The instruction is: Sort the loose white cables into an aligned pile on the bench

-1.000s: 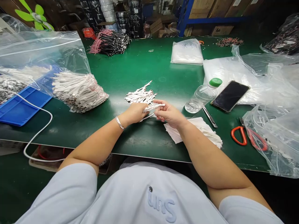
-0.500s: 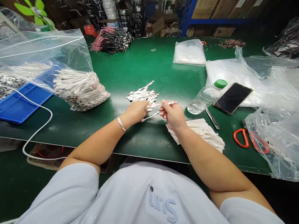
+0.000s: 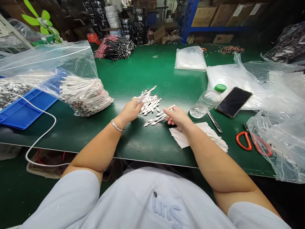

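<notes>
Where hands meet white cables (image 3: 149, 104), left hand (image 3: 130, 111) pinching some, right hand (image 3: 178, 118) half-open on loose ones at 4 o'clock.

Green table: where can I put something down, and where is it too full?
The widest patch of green table lies between the black-and-pink cable bundle and the white plastic packet, above the loose white cables. A smaller patch lies between the left forearm and the white paper sheets. It's crowded at the right, around the phone, orange scissors and plastic bags.

Head-worn view looks down, seemingly close, over workbench (image 3: 133, 143).
</notes>
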{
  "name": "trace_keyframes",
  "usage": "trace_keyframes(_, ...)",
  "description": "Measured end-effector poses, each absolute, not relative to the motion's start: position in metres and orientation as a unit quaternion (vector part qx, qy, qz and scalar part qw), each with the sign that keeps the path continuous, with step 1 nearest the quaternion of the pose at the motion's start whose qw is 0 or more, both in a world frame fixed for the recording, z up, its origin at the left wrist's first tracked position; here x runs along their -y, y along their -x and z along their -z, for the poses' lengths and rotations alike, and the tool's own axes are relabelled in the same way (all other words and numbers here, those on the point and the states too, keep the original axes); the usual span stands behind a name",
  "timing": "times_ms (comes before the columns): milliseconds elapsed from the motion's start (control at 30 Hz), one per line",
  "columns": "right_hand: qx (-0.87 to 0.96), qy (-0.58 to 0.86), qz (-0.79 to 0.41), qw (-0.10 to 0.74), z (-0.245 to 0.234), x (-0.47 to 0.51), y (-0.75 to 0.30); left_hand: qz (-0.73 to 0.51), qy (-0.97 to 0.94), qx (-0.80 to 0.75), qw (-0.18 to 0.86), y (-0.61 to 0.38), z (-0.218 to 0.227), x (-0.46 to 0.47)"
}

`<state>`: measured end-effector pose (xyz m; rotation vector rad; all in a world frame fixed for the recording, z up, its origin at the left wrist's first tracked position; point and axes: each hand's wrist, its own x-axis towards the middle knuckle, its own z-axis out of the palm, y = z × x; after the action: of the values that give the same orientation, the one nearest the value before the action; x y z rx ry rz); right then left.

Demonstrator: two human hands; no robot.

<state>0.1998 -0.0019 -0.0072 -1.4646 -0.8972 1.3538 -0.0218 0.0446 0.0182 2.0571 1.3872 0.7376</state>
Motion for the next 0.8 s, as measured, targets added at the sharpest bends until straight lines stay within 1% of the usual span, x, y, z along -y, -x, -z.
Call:
trace_keyframes(67, 0.420, 0.625, -0.463, 0.469, 0.008, 0.006, -0.199, -0.346, -0.736, -0.460, 0.356, 0.016, -0.023, -0.035)
trace_keyframes(100, 0.455, 0.626, -0.401, 0.490, 0.006, 0.010, -0.198, -0.375, -0.723, -0.427, 0.392, 0.012, -0.025, -0.027)
trace_keyframes(167, 0.528, 0.585, -0.277, 0.550, 0.000, 0.021, -0.192, -0.404, -0.714, -0.364, 0.442, 0.001, -0.028, -0.010)
trace_keyframes(233, 0.605, 0.507, -0.163, 0.592, -0.007, 0.035, -0.184, -0.391, -0.730, -0.312, 0.466, -0.010, -0.025, 0.007)
trace_keyframes(300, 0.680, 0.434, -0.064, 0.587, -0.012, 0.046, -0.177, -0.359, -0.755, -0.270, 0.477, -0.019, -0.018, 0.017)
trace_keyframes(367, 0.742, 0.391, 0.006, 0.545, -0.013, 0.051, -0.173, -0.340, -0.767, -0.241, 0.487, -0.026, -0.009, 0.022)
trace_keyframes(400, 0.765, 0.382, 0.023, 0.517, -0.013, 0.052, -0.173, -0.336, -0.770, -0.234, 0.490, -0.028, -0.005, 0.022)
trace_keyframes(467, 0.797, 0.380, 0.020, 0.468, -0.010, 0.050, -0.174, -0.337, -0.774, -0.234, 0.482, -0.029, 0.001, 0.020)
trace_keyframes(533, 0.812, 0.376, -0.006, 0.447, -0.008, 0.047, -0.176, -0.331, -0.783, -0.243, 0.467, -0.030, 0.005, 0.018)
trace_keyframes(667, 0.815, 0.347, -0.042, 0.462, -0.011, 0.046, -0.179, -0.303, -0.783, -0.255, 0.479, -0.028, 0.004, 0.018)
trace_keyframes(800, 0.766, 0.375, -0.078, 0.516, -0.016, 0.051, -0.180, -0.304, -0.777, -0.271, 0.480, -0.027, -0.001, 0.022)
